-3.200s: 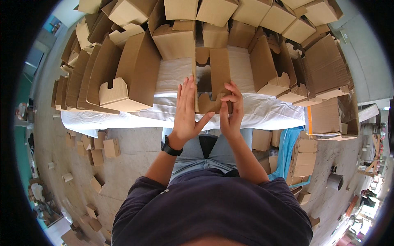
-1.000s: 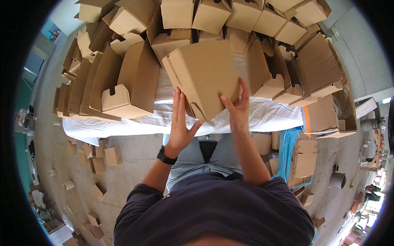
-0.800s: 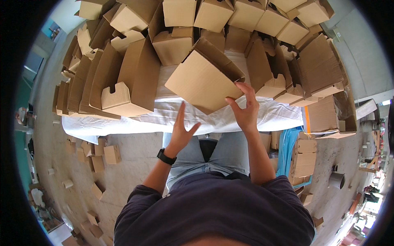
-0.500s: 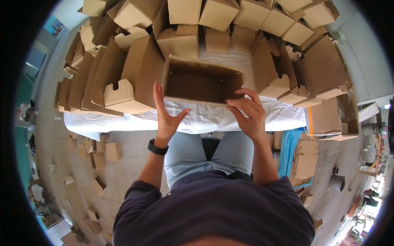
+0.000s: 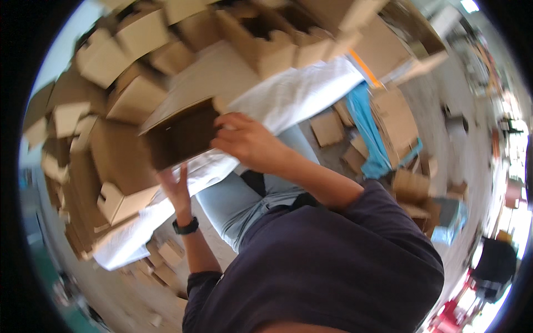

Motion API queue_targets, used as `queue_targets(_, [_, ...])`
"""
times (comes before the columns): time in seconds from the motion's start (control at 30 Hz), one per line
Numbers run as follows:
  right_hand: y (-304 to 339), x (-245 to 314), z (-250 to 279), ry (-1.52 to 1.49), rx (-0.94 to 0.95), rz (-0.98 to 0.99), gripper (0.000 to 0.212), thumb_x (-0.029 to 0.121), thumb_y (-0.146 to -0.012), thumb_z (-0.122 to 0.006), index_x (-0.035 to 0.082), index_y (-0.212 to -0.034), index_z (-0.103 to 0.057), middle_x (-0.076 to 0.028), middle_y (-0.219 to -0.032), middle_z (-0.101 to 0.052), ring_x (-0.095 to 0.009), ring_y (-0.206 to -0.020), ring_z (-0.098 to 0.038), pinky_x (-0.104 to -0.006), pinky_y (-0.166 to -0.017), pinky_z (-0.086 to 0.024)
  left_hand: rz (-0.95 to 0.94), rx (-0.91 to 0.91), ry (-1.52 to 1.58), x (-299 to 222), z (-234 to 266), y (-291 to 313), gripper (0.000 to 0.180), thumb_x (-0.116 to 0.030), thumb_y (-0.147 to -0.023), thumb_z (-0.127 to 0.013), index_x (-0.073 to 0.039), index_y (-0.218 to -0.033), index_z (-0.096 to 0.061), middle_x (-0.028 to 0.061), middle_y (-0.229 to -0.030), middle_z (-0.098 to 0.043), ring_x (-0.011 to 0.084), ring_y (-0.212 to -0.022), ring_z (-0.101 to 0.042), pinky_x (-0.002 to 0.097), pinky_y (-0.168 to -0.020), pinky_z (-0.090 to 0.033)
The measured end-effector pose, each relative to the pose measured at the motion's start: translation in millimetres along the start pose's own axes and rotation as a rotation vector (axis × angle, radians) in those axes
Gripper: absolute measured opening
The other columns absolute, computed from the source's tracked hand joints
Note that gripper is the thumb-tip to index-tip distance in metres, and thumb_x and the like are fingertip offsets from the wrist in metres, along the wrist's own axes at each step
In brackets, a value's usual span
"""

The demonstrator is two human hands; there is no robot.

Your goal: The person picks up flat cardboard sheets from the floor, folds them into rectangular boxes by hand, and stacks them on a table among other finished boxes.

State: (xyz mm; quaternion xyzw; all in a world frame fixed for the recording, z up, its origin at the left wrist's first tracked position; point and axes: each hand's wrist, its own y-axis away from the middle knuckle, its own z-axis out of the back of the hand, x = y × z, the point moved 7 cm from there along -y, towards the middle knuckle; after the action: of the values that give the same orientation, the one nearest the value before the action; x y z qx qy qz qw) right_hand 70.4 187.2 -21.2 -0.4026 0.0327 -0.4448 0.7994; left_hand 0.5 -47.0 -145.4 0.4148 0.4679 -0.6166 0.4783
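Observation:
An open-topped brown cardboard box (image 5: pixel 186 139) sits tilted in front of me, its dark inside facing up and two small pale spots on its wall. My right hand (image 5: pixel 244 140) is closed on the box's right end, fingers curled at the corner; something small and whitish shows at the fingertips. At the near left corner is my left hand (image 5: pixel 176 191), thumb apart from the fingers, against or just beside the wall. Motion blurs its fingertips, so firm contact is unclear. A black watch (image 5: pixel 185 226) is on my left wrist.
Rows of similar open boxes (image 5: pixel 141 39) surround the white-covered table (image 5: pixel 300 91). Larger cartons (image 5: pixel 394 116) with blue plastic (image 5: pixel 366 133) stand on the floor at right. Small cardboard pieces (image 5: pixel 166 261) lie on the floor at lower left.
My view has swung round, so the table now slants. The box appears farther left and tilted. My right hand has closed more around its end; my left hand has come to its near corner.

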Motion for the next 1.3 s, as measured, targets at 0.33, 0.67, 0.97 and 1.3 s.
queue_targets(0.33, [110.2,-2.3,72.3,0.189,0.048,-0.300,0.020,0.010,-0.072,-0.060,0.005,-0.090,-0.065,-0.006,-0.083,-0.064,-0.024,-0.087,-0.063,-0.0383,-0.095,-0.046,-0.510,0.296,-0.229,-136.0,-106.7,18.9,0.078,-0.024,-0.086,-0.072,0.002,-0.147,-0.030,0.0213,-0.151,-0.037,0.0339,-0.138,-0.038,0.0429,-0.114,-0.028])
queue_targets(0.67, [369.0,-20.4,133.9,0.202,-0.354,-1.305,0.012,0.011,-0.080,-0.068,0.003,-0.090,-0.066,-0.012,-0.078,-0.067,-0.027,-0.077,-0.067,-0.0381,-0.077,-0.053,-0.617,0.594,-0.340,-144.5,-178.8,40.5,0.047,-0.015,-0.093,-0.062,0.002,-0.135,-0.049,0.0192,-0.136,-0.055,0.0344,-0.127,-0.052,0.0413,-0.107,-0.039])
queue_targets(0.97, [579.8,-72.5,55.3,0.073,-0.636,-2.027,0.025,0.021,-0.077,-0.074,0.001,-0.091,-0.069,-0.007,-0.078,-0.071,-0.012,-0.071,-0.066,-0.0288,-0.068,-0.052,-0.562,0.766,-0.451,-134.2,-210.5,55.4,0.031,-0.008,-0.094,-0.060,-0.003,-0.124,-0.060,0.0138,-0.125,-0.063,0.0297,-0.116,-0.060,0.0367,-0.099,-0.047])
queue_targets(1.3, [567.7,-162.5,-4.6,0.423,0.341,-1.835,0.015,0.015,-0.085,-0.057,0.007,-0.098,-0.059,-0.019,-0.084,-0.070,-0.037,-0.082,-0.069,-0.0473,-0.071,-0.054,-0.444,0.806,-0.597,-120.0,-205.4,67.5,0.030,-0.004,-0.090,-0.061,-0.001,-0.120,-0.062,0.0149,-0.117,-0.066,0.0304,-0.109,-0.063,0.0368,-0.094,-0.048])
